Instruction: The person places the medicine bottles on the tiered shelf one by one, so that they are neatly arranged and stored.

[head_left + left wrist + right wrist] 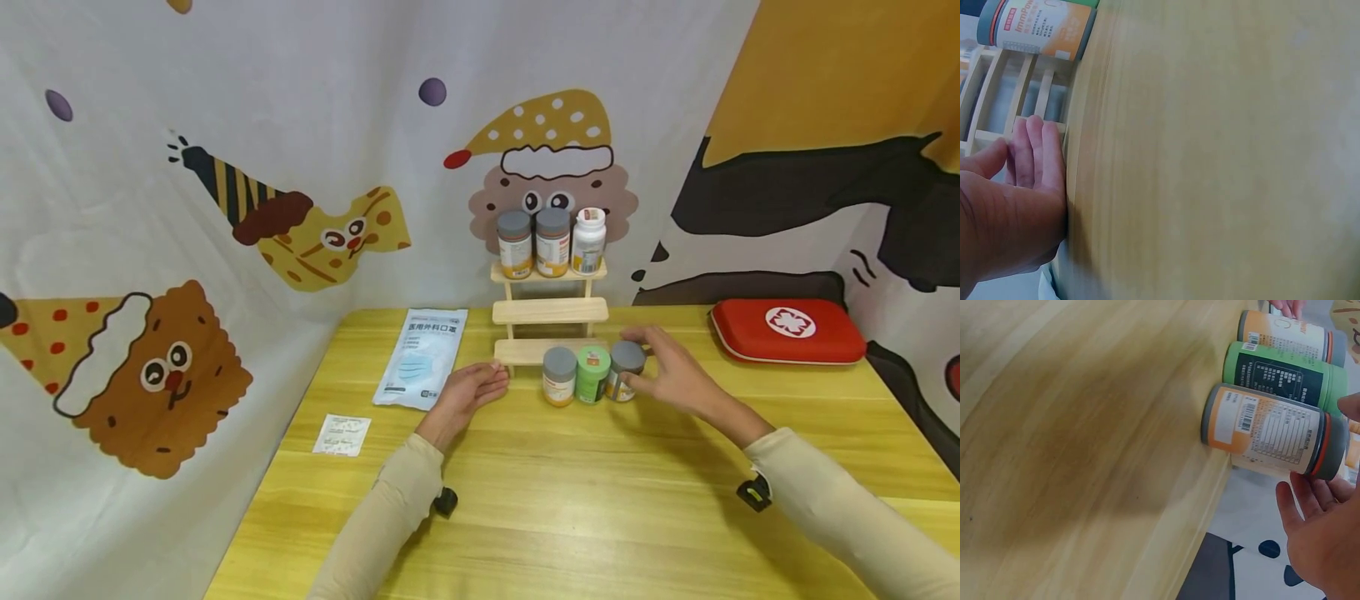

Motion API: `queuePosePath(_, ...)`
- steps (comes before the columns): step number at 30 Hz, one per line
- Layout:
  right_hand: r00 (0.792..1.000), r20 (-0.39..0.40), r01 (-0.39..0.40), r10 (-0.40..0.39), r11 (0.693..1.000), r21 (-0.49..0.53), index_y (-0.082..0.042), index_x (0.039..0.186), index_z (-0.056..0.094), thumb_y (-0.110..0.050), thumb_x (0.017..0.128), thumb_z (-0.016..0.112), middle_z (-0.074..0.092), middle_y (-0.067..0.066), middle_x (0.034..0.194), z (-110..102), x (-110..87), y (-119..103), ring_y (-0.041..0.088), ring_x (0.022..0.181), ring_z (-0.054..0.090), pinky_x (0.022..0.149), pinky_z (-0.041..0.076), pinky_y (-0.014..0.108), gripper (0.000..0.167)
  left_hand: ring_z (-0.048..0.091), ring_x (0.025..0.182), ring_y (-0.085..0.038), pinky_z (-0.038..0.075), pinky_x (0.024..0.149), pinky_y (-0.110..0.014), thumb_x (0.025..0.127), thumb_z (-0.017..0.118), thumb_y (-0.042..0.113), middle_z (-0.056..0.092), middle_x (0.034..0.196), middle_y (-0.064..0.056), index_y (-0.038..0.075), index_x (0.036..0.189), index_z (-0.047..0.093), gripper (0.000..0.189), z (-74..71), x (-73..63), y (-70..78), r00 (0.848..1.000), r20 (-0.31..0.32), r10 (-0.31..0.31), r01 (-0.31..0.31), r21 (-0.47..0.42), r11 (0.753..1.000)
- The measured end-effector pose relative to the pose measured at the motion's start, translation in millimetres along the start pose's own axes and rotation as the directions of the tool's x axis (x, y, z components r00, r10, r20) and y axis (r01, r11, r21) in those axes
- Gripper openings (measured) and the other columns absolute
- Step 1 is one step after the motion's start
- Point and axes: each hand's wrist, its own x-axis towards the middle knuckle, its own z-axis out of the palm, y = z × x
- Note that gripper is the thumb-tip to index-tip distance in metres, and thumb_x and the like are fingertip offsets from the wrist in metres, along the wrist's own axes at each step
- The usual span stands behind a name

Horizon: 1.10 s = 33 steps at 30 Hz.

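A small three-step wooden rack (550, 312) stands at the back of the table. Before its lowest step, a grey-lidded supplement jar (559, 379), a green jar (592, 379) and a second grey-lidded jar (627, 360) line up side by side. My right hand (675, 375) grips that right-hand jar around its lid, thumb on the near side and fingers behind; its orange and white label (1266, 428) faces the right wrist camera. With fingers straight, my left hand (467, 393) is at the left end of the lowest step, fingertips right at the wood.
On the top step are two grey-lidded jars (552, 242) and a white bottle (589, 242). A packet of surgical masks (422, 354) and a small white sachet (342, 435) lie to the left. A red first-aid case (787, 332) is at the back right. Behind hangs a printed cloth (390, 108).
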Motion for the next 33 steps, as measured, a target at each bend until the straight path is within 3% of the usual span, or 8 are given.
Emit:
queuePosePath(6,0.999,-0.023,0.025,-0.025,1.0,-0.004,0.003,0.138,0.054,-0.005,0.084,0.082,0.064,0.02,0.13,3.1,-0.5,7.4,0.034,0.117,0.063,0.096,0.06,0.057,0.061,0.078,0.105,-0.021,0.065,0.102,-0.037,0.107,0.065,0.016,0.08,0.112,-0.011,-0.004,0.132,0.066,0.032,-0.5,-0.3,0.4,1.0,0.007,0.002,-0.002,-0.004,1.0)
queuePosePath(12,0.998,-0.048,0.036,-0.036,0.999,0.009,0.001,0.134,0.056,-0.001,0.082,0.082,0.066,0.015,0.125,4.2,-0.4,9.6,0.023,0.113,0.061,0.092,0.061,0.047,0.058,0.077,0.111,-0.024,0.065,0.102,-0.036,0.107,0.064,0.017,0.079,0.114,-0.01,-0.003,0.133,0.066,0.032,-0.6,0.1,0.6,1.0,0.014,-0.006,0.007,-0.004,1.0)
queuePosePath(23,0.997,-0.065,0.034,-0.034,0.999,0.0,-0.002,0.131,0.061,-0.003,0.081,0.084,0.069,0.011,0.121,5.6,-0.8,12.5,0.016,0.105,0.061,0.089,0.061,0.047,0.056,0.075,0.116,-0.027,0.064,0.104,-0.036,0.108,0.064,0.018,0.076,0.125,-0.018,-0.003,0.134,0.065,0.034,0.6,-1.5,0.5,1.0,0.014,-0.002,0.002,0.006,1.0)
queuePosePath(33,0.997,-0.078,0.025,-0.026,1.0,-0.013,-0.005,0.131,0.062,-0.005,0.08,0.086,0.069,0.009,0.12,6.1,-2.9,12.9,0.012,0.103,0.061,0.088,0.062,0.041,0.056,0.077,0.108,-0.023,0.065,0.103,-0.038,0.107,0.064,0.017,0.076,0.125,-0.02,-0.005,0.133,0.066,0.033,0.8,-1.2,-0.5,1.0,0.009,0.011,-0.011,-0.002,1.0)
